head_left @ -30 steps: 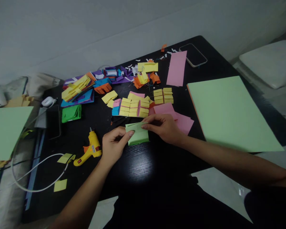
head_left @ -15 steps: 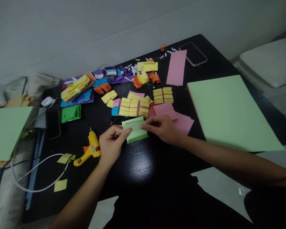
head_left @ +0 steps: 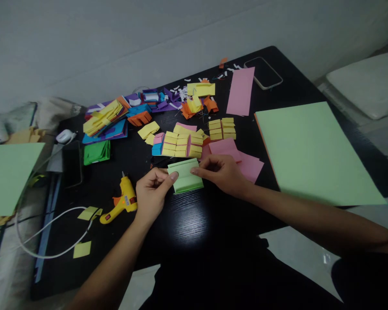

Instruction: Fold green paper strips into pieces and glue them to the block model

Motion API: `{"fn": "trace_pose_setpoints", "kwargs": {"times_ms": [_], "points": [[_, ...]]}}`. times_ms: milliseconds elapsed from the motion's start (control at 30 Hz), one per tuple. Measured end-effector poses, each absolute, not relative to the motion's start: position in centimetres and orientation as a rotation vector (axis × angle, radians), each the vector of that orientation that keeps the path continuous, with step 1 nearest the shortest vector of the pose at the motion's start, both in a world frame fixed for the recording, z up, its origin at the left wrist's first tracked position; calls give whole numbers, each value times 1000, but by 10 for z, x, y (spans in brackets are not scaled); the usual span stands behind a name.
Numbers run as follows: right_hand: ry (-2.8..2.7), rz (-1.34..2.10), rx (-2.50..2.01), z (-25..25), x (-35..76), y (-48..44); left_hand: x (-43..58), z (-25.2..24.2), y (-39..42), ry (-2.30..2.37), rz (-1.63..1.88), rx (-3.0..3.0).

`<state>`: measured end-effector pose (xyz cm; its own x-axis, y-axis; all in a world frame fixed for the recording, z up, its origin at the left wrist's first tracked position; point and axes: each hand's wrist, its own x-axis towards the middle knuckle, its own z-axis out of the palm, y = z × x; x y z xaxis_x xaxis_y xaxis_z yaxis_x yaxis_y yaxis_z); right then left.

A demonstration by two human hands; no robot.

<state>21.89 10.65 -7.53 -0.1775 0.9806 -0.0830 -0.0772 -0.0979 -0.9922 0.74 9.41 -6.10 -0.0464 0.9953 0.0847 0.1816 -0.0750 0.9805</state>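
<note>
A small light green folded paper [head_left: 186, 177] is held between my two hands above the black table. Its top and bottom edges show folded strips. My left hand [head_left: 154, 186] pinches its left edge, thumb on top. On the right side, my right hand [head_left: 222, 173] grips it between thumb and fingers. Just left of my left hand lies a yellow glue gun [head_left: 123, 200], nozzle pointing away. Beyond the paper sits a block of folded yellow, pink and blue pieces [head_left: 177, 145]. Pink paper sheets [head_left: 247, 165] lie partly behind my right hand.
A large light green sheet [head_left: 313, 155] covers the table's right side. A phone [head_left: 263, 73] and a pink strip [head_left: 241, 91] lie at the back. Green folded papers [head_left: 97, 152], a white cable [head_left: 51, 257] and yellow scraps [head_left: 82, 249] are on the left.
The light green paper has shifted slightly to the right and lies a bit flatter, its upper fold looking narrower. Both hands keep their hold, with hardly any movement.
</note>
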Motion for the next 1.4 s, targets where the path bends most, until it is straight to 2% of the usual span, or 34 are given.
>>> {"fn": "trace_pose_setpoints", "kwargs": {"times_ms": [300, 533, 1400], "points": [[-1269, 1468, -1046, -79, 218, 106, 10, -67, 92, 1236, 1254, 1339], [-1270, 1480, -1012, -82, 218, 105, 6, -67, 90, 1276, 1186, 1572], [-1236, 1483, -1050, -77, 217, 99, 1, -75, 87, 1332, 1138, 1746]]}}
